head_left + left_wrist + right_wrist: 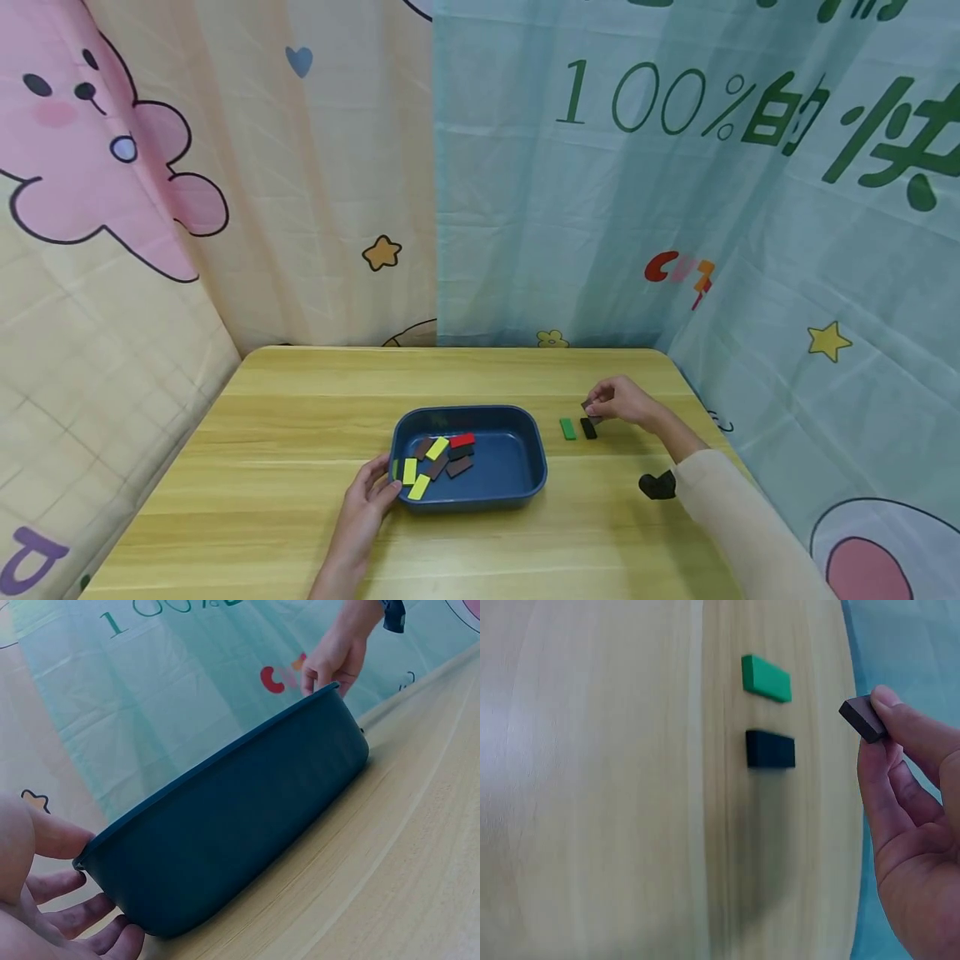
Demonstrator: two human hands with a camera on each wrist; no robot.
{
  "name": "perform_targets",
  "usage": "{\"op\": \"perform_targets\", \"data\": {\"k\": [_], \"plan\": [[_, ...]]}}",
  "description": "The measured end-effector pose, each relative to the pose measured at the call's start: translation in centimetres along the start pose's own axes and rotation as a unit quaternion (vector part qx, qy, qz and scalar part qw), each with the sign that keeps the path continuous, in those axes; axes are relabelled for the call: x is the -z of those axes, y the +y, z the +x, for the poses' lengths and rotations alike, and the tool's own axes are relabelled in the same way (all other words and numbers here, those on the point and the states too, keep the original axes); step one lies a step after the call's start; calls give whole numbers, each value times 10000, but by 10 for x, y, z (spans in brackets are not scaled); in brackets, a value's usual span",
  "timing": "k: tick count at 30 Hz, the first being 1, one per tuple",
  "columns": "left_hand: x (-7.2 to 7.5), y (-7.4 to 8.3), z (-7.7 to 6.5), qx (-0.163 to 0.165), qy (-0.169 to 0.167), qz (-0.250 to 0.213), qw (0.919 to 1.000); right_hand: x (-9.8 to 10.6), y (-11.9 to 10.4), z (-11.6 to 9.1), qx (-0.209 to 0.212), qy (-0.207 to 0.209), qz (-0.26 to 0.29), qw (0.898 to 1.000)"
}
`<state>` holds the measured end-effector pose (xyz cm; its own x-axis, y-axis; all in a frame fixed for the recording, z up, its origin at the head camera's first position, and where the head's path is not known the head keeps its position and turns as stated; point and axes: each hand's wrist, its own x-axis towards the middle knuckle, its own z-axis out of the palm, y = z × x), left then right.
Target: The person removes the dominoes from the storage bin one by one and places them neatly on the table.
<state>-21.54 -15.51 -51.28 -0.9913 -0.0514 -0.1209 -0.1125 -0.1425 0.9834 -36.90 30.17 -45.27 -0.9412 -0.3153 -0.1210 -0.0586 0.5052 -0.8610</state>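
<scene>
Brown block, place: from my end I see the brown block (864,718) raised above the surface (300,392), to the right of the tray (480,505).
Brown block, heading: in my right wrist view it sits tilted, its dark visible side slanting from upper left to lower right; the thumb covers part of it, so I cannot tell its full long axis.
Right grip: my right hand (622,402) pinches that block between thumb and fingertips, the gap no wider than the block.
Left grip: my left hand (363,500) holds the tray's left end, thumb at the rim and fingers curved, a little apart, against the outer wall.
Tray, long axis: it runs left to right across the surface.
Under the right hand: I have a green block (567,429) and a black block (588,428) lying side by side, a narrow gap between them, long axes nearly parallel and pointing mostly away from me in the head view.
In the tray: yellow blocks (409,472), a red block (462,440) and more brown pieces (459,467) lie at mixed angles, gathered toward the left half.
Behind: I see a printed curtain (525,208).
</scene>
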Motion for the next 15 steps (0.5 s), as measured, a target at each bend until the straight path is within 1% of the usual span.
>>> {"op": "perform_targets", "data": {"k": [4, 10, 13, 15], "plan": [[1, -1, 1, 31, 9, 12, 10000, 6, 18, -1, -49, 179, 10, 9998], [2, -1, 1, 46, 45, 40, 10000, 5, 47, -4, -334, 511, 107, 9981], [1, -1, 2, 62, 43, 17, 10000, 1, 53, -6, -498, 697, 192, 9961], [1, -1, 2, 75, 43, 2, 10000, -2, 53, -7, -570, 818, 100, 9950]]}}
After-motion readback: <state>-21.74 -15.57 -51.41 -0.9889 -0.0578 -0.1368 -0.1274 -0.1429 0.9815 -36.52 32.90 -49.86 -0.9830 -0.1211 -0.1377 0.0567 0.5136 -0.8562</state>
